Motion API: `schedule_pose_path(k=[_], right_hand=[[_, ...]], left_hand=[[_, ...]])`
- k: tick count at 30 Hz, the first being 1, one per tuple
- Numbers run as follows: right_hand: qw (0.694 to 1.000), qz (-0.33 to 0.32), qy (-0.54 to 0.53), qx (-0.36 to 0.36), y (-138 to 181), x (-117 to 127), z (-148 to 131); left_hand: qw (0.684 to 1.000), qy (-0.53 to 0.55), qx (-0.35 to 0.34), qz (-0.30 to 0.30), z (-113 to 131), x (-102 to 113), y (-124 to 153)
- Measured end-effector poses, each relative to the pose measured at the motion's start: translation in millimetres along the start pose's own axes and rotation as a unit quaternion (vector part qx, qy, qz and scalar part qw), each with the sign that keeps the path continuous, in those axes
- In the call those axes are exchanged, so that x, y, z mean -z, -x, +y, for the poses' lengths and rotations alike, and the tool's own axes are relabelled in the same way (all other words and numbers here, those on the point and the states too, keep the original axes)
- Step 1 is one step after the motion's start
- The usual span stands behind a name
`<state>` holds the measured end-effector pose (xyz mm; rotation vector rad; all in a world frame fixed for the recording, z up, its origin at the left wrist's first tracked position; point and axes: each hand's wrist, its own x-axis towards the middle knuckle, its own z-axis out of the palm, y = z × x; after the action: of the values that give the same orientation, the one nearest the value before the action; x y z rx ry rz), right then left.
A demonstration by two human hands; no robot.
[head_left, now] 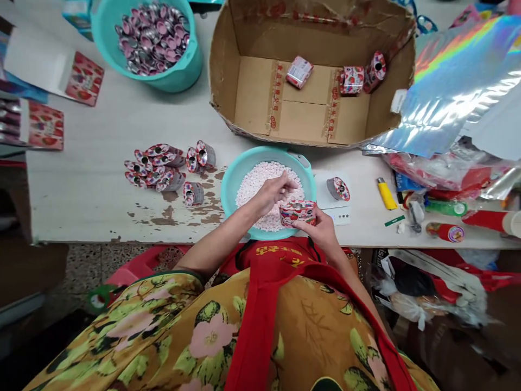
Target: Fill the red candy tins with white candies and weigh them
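A turquoise basin (227, 202) full of small pale pink candies (256, 179) stands at the table's front edge. Above the candies, my left hand (272, 194) has its fingers curled together; whatever may be in them is hidden. My right hand (321, 227) grips a strawberry-printed candy tin (298, 213) over the basin's right side. To the right, a similar tin (338, 189) rests on a white digital scale (341, 213). Several more tins (157, 167) stand grouped on the left, with a few (194, 194) apart from them.
Behind the basin is a cardboard box (305, 117) with 3 tins inside. A turquoise bucket (179, 81) of small silver-and-pink lids stands back left. Printed cartons (45, 126) line the left edge. A yellow lighter (386, 194), shiny film (451, 92) and clutter lie right.
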<state>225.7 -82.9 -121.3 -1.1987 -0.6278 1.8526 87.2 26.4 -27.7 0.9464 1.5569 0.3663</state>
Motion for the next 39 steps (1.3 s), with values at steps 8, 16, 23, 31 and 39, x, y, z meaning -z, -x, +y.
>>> schedule_pose_path(k=[8, 16, 23, 31, 39], right_hand=[[0.998, -0.014, 0.003, -0.056, 5.7, -0.2, 9.3], [0.998, 0.012, -0.047, -0.043, 1.3, -6.9, 29.2], [0.991, 0.099, -0.084, -0.033, 63.7, 3.3, 24.1], [0.944, 0.301, -0.115, -0.069, 170.3, 17.3, 87.7], [0.923, 0.349, -0.157, -0.043, 159.7, 8.9, 93.5]], left_hand=[[0.960, 0.202, 0.192, -0.032, -30.7, -14.8, -6.8], [0.963, 0.221, 0.153, -0.011, -35.2, -15.3, -0.8], [0.984, 0.140, 0.110, -0.005, -36.8, 25.5, -3.3], [0.977, 0.112, 0.173, 0.057, -58.1, 76.6, -2.7], [0.974, 0.144, 0.138, 0.110, -65.6, 82.5, 6.3]])
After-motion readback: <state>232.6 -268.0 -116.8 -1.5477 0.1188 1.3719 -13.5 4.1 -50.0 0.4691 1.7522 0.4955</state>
